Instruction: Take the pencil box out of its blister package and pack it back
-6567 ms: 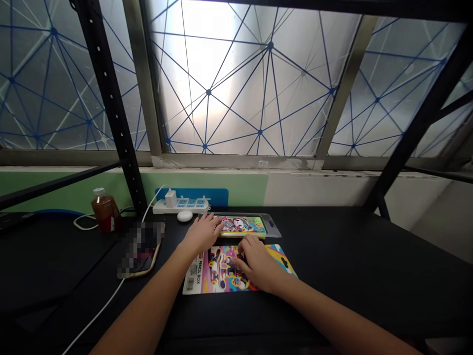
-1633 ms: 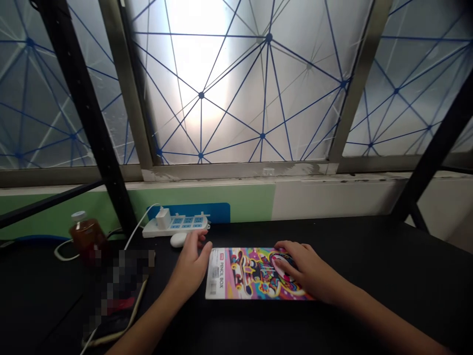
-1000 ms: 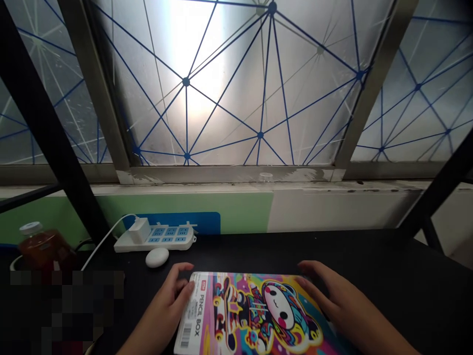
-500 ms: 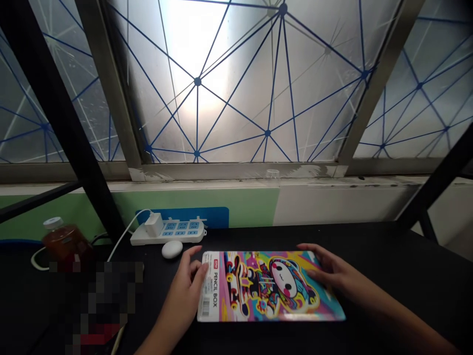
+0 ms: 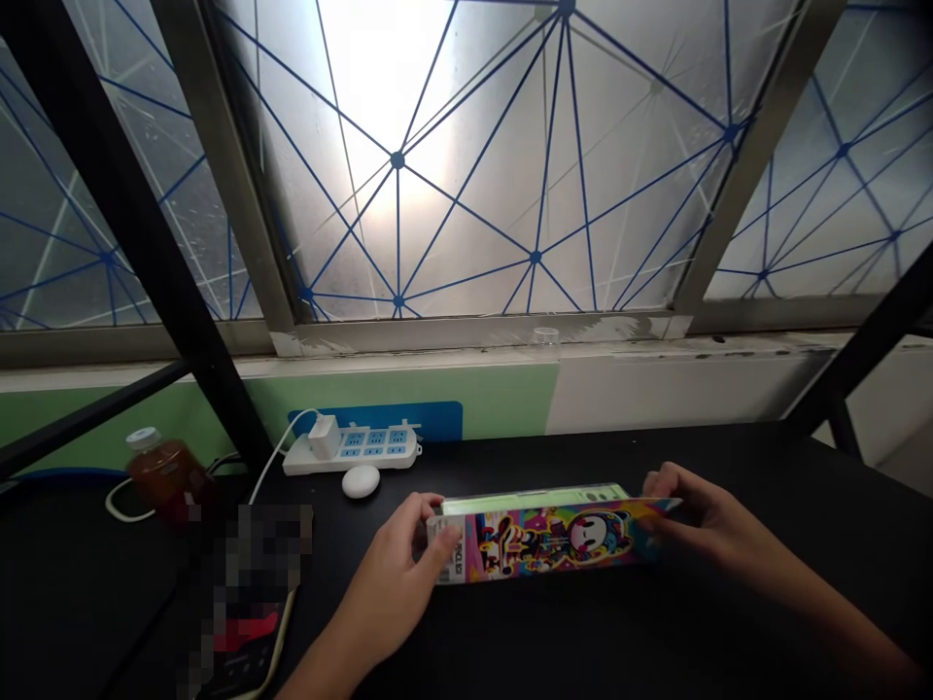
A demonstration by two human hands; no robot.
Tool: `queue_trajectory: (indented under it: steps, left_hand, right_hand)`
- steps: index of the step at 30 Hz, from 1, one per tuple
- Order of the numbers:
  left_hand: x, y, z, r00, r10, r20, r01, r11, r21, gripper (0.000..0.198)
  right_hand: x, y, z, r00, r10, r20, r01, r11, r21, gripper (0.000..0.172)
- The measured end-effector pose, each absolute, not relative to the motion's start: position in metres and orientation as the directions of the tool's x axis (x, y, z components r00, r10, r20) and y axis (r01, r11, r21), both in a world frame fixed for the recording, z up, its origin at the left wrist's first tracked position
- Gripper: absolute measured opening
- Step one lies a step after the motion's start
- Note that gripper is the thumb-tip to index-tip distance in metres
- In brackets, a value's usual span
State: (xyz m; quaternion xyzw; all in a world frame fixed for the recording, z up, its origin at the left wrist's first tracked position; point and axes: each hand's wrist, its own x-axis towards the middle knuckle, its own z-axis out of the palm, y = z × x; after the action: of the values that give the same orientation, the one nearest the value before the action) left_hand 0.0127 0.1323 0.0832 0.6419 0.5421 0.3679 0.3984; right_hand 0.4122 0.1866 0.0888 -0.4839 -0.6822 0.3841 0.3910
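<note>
Both grips on the pencil box (image 5: pixel 554 540) right now. It's tipped up on its long side, cartoon-print face toward the camera, pale green top edge showing. It sits approx ctr of the black table (image 5: pixel 765 467), somewhat closer to the near edge than the far one.

Left grip (image 5: pixel 404 574) is clenched round the box's left end, thumb across the printed face, fingers (image 5: pixel 427 506) curled over the top and out of sight behind. Right grip (image 5: pixel 704 520) is pinching the right end, fingertips up at the top corner. So the box is grasped at both ends, arms coming in from the near edge. Does the bottom edge rest on the table or hang just clear? Can't tell.

Behind the box, toward the far edge, there's a small white oval gadget (image 5: pixel 361 480), apart from the box. Just beyond it a white power strip (image 5: pixel 364 450) w/ blue sockets lies along the far edge. A white charger (image 5: pixel 322 437) is plugged in at its left end, and a white cable (image 5: pixel 120 506) loops off left.

Far-left area has a bottle (image 5: pixel 164 476) of brown drink, white cap, upright, beside the black rack post (image 5: pixel 146 243). Near-left there's a phone (image 5: pixel 252 622), blurred out, lying flat, well apart from the box, near the left forearm. Frosted window (image 5: pixel 473 146) w/ blue line pattern fills the bkgd.
</note>
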Motion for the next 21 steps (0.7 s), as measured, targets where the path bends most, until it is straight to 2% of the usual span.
queue_trajectory:
  steps: [6,10,11,13,15,16,18,21]
  left_hand:
    - [0.003,0.122,0.105,0.244,0.962,-0.122,0.516,-0.022,0.856,0.039]
    - [-0.016,0.114,0.111,0.38,0.901,-0.208,0.535,-0.031,0.845,0.034]
    - [-0.02,0.113,0.111,0.401,0.888,-0.224,0.539,-0.031,0.842,0.04]
    - [-0.024,0.109,0.108,0.416,0.874,-0.251,0.564,-0.031,0.825,0.072]
    - [-0.026,0.104,0.106,0.407,0.874,-0.268,0.608,-0.04,0.793,0.102]
    - [-0.026,0.102,0.106,0.399,0.878,-0.266,0.629,-0.051,0.776,0.108]
    - [-0.025,0.099,0.105,0.388,0.887,-0.251,0.663,-0.079,0.745,0.108]
    - [-0.024,0.097,0.102,0.387,0.898,-0.21,0.687,-0.129,0.716,0.103]
  right_hand:
    - [0.407,0.173,0.097,-0.34,0.928,0.15,0.41,0.29,-0.865,0.044]
    - [0.402,0.164,0.099,-0.512,0.856,0.072,0.478,0.353,-0.804,0.035]
    - [0.399,0.162,0.098,-0.555,0.831,0.043,0.501,0.376,-0.78,0.031]
    - [0.392,0.16,0.096,-0.61,0.793,-0.002,0.533,0.408,-0.742,0.022]
    - [0.385,0.157,0.092,-0.626,0.779,-0.035,0.544,0.404,-0.735,0.021]
    - [0.382,0.156,0.089,-0.626,0.778,-0.05,0.547,0.394,-0.739,0.024]
    - [0.379,0.154,0.084,-0.626,0.775,-0.086,0.561,0.371,-0.74,0.037]
    - [0.377,0.15,0.076,-0.614,0.778,-0.134,0.586,0.336,-0.737,0.079]
